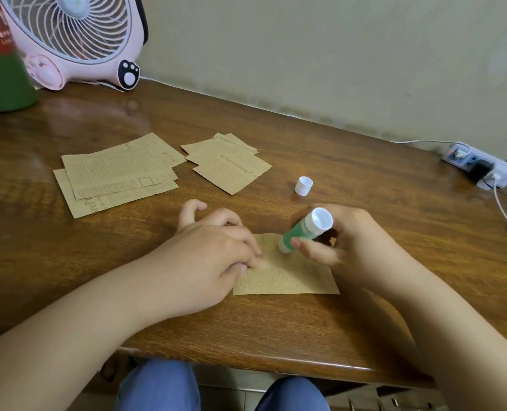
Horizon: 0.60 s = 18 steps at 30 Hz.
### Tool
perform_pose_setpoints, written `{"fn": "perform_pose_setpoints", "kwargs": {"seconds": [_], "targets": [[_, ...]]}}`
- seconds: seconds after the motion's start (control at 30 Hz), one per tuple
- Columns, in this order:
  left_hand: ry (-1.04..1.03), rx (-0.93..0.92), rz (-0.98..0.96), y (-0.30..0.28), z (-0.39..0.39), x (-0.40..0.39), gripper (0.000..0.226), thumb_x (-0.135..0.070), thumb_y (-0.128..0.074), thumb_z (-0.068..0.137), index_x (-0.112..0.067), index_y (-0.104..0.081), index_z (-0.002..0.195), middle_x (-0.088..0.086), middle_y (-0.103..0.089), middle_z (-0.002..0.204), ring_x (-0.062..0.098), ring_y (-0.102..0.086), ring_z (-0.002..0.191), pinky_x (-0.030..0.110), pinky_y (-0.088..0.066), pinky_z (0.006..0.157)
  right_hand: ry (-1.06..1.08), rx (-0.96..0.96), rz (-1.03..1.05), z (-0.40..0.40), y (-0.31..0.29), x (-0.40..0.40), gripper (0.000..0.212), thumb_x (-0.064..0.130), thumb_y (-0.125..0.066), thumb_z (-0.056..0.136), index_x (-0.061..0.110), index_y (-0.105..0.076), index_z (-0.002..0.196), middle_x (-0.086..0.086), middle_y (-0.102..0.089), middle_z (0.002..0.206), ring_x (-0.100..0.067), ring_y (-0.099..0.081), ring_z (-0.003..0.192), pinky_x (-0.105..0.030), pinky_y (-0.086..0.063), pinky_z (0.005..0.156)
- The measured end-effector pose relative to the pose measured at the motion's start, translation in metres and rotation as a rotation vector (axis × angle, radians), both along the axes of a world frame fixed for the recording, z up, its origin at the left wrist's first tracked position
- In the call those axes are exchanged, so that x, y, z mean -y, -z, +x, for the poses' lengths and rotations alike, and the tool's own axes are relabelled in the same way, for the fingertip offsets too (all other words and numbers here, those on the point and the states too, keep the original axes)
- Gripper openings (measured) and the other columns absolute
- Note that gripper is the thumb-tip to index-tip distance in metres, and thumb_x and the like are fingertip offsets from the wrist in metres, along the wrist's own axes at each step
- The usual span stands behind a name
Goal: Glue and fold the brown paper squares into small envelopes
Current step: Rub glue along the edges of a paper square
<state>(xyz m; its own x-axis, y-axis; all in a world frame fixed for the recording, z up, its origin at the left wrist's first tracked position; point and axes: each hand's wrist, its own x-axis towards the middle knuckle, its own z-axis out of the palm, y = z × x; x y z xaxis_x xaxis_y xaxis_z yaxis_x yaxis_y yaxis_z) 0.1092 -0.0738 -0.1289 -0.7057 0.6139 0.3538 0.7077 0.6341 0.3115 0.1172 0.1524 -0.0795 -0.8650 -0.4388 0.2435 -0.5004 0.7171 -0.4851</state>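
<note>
Right now the gluing step is going on. The right hand (335,235) has its fingers wrapped around a green glue stick (301,229), tipped so its low end touches the top edge of a brown paper square (288,277). That square lies flat on the table (365,179), close to the front edge. The left hand (213,247) presses its fingertips (253,259) down on the left part of the paper to keep it from sliding; its grip is not closed around anything.

Farther back are two piles of the same printed brown paper: a bigger pile (116,173) on the left and a smaller pile (231,164) beside it. The white cap (303,185) of the glue stick stands alone, near the smaller pile.

Next, I think, the glue must be rubbed along the edge, and then the paper folded over and pressed flat. The holding hand should stay firm so the thin paper does not wrinkle.
</note>
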Motion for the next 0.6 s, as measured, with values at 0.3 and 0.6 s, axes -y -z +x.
{"fn": "perform_pose_setpoints", "kwargs": {"seconds": [0.3,0.6], "targets": [[-0.032,-0.002,0.02,0.005,0.007,0.0,0.052,-0.044,-0.022,0.081,-0.039,-0.072,0.096,-0.03,-0.055,0.106,-0.005,-0.033,0.108,0.031,0.0,0.099,0.019,-0.042,-0.012,0.006,-0.007,0.0,0.005,0.028,-0.07,0.081,0.023,-0.068,0.083,0.018,-0.063,0.076,0.0,-0.054,0.067,-0.008,-0.037,0.059],[-0.059,-0.053,0.016,0.005,0.01,0.005,0.04,-0.038,-0.033,0.084,-0.043,-0.072,0.095,-0.031,-0.059,0.098,0.0,-0.041,0.104,0.037,-0.01,0.098,0.047,0.018,0.013,0.015,-0.002,-0.011,0.007,0.023,-0.072,0.081,0.023,-0.068,0.086,0.013,-0.063,0.076,0.002,-0.055,0.068,-0.007,-0.038,0.061]]}}
